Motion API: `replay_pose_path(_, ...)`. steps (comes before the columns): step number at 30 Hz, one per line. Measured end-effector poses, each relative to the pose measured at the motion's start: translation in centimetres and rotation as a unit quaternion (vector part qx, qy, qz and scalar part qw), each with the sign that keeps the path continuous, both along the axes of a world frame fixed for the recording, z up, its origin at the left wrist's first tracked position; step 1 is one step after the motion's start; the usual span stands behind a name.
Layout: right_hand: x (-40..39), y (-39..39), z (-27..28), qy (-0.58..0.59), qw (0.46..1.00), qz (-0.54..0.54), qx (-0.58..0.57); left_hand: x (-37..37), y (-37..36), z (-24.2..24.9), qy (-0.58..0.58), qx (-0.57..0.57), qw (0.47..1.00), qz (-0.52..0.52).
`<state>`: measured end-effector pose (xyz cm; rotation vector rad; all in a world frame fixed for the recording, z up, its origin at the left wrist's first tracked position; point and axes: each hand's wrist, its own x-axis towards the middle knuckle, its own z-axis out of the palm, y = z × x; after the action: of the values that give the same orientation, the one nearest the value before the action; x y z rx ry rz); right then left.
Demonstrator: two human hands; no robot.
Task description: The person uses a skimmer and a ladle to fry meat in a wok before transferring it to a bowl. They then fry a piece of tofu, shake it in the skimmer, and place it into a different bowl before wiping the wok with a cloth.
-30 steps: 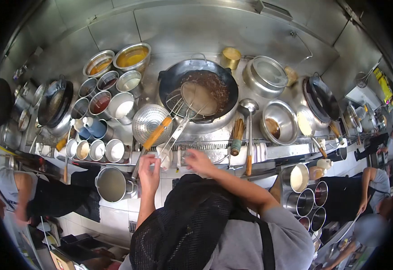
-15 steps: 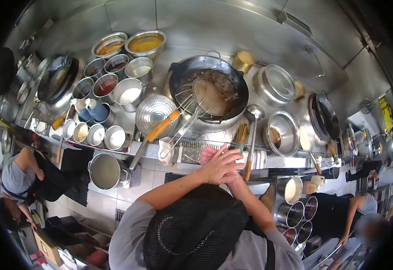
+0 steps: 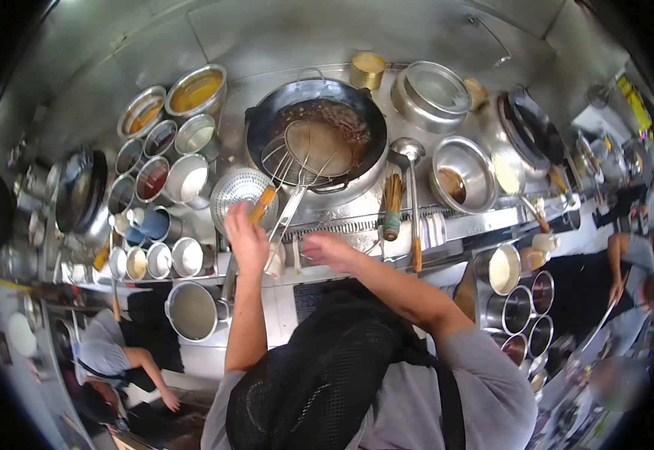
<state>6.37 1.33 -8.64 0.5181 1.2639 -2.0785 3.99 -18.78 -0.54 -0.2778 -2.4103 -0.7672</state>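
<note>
A black wok (image 3: 263, 112) holding brown liquid stands in front of me. A mesh strainer (image 3: 316, 145) with a metal handle lies across it, alongside a wire tool with a wooden handle (image 3: 264, 202). My left hand (image 3: 246, 238) is raised at that wooden handle, fingers parted and partly covering its lower part; a firm grasp is not visible. Just left of the wok sits a perforated ladle (image 3: 233, 191). My right hand (image 3: 330, 250) hovers over the stove's front edge, fingers pointing left and apart, nothing in it. Near its fingertips hangs a pale cloth (image 3: 275, 259).
Bamboo brush (image 3: 392, 206), long ladle (image 3: 409, 150) and steel bowl (image 3: 483, 166) are right of the wok. Left are sauce pots (image 3: 189, 180) and oil bowls (image 3: 196, 90). A pot (image 3: 192, 311) stands lower left. Co-workers are at left (image 3: 109, 341) and right (image 3: 593, 285).
My hands, clasped together before, have separated. The left one has moved left to the wooden handle, and the right one has shifted slightly left. The camera view has also turned.
</note>
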Motion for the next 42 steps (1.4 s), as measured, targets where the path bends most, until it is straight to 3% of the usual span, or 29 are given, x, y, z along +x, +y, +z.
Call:
replay_pose_path(4, -2.7, -5.7, 1.4, 0.001, 0.996, 0.036, -0.083, -1.2, -4.4, -3.9, -0.103, -0.055, 0.993, 0.004)
replay_pose_path(8, -3.3, -7.6, 0.8, 0.047, 0.984, -0.023, -0.171, -1.4, -4.6, -4.5, -0.254, -0.059, 0.964, -0.046)
replay_pose_path(9, -3.2, -7.4, 0.3, 0.048, 0.984, -0.022, -0.171, -1.5, -4.5, -5.1, -0.24, -0.1, 0.965, -0.034)
replay_pose_path(11, -1.8, -5.6, 3.2, 0.031, 0.993, -0.111, 0.027, -2.0, -4.0, -5.7, -0.262, -0.126, 0.957, -0.022)
replay_pose_path(13, -1.1, -2.1, 6.8, 0.069, 0.964, -0.108, 0.234, -2.3, -3.1, -5.5, -0.281, -0.148, 0.948, -0.01)
replay_pose_path(15, -1.2, 1.9, 5.4, 0.234, 0.839, -0.042, 0.489, -2.1, -2.2, -4.6, -0.326, -0.182, 0.928, 0.016)
replay_pose_path(18, -0.4, 7.7, 9.2, 0.265, 0.806, 0.019, 0.529, -2.1, -1.7, -4.7, -0.307, -0.154, 0.939, 0.006)
replay_pose_path(21, 0.1, 12.2, 7.5, 0.392, 0.725, -0.017, 0.566, -1.9, -1.1, -5.6, -0.296, -0.07, 0.952, -0.042)
replay_pose_path(22, 0.4, 12.8, 7.9, 0.394, 0.724, -0.015, 0.565, -1.9, -0.6, -5.7, -0.295, -0.069, 0.952, -0.039)
replay_pose_path(24, 1.5, 13.2, 10.4, 0.324, 0.773, -0.015, 0.545, -1.5, 0.5, -6.1, -0.297, 0.076, 0.945, -0.115)
replay_pose_path(25, 1.9, 13.3, 10.9, 0.313, 0.792, -0.032, 0.524, -1.7, 1.2, -7.5, -0.211, 0.049, 0.97, -0.114)
replay_pose_path(26, 2.1, 13.4, 11.1, 0.314, 0.793, -0.032, 0.521, -2.0, 1.6, -8.4, -0.211, 0.046, 0.97, -0.112)
replay_pose_path(28, 2.3, 13.9, 11.2, 0.283, 0.848, -0.035, 0.446, -2.3, 2.7, -8.6, -0.293, 0.169, 0.933, -0.119)
replay_pose_path(29, 2.3, 13.9, 11.0, 0.283, 0.849, -0.035, 0.444, -2.2, 3.4, -7.8, -0.319, 0.209, 0.917, -0.119)
replay_pose_path(31, 2.1, 13.8, 10.5, 0.203, 0.932, -0.062, 0.294, -0.9, 5.7, -2.0, -0.472, 0.464, 0.741, -0.112)
replay_pose_path(32, 1.9, 13.9, 10.4, 0.205, 0.932, -0.063, 0.292, -0.8, 6.4, -1.4, -0.47, 0.463, 0.743, -0.112)
replay_pose_path(35, 1.1, 14.8, 9.5, 0.153, 0.978, -0.109, 0.085, 0.3, 8.0, -0.4, -0.466, 0.46, 0.748, -0.108)
replay_pose_path(38, 0.7, 15.4, 10.0, 0.109, 0.977, -0.183, -0.006, 1.4, 9.7, 0.8, -0.455, 0.478, 0.746, -0.09)
replay_pose_path(42, -0.3, 16.8, 8.6, 0.1, 0.976, -0.171, -0.09, 2.1, 11.4, 2.1, -0.42, 0.49, 0.758, -0.094)
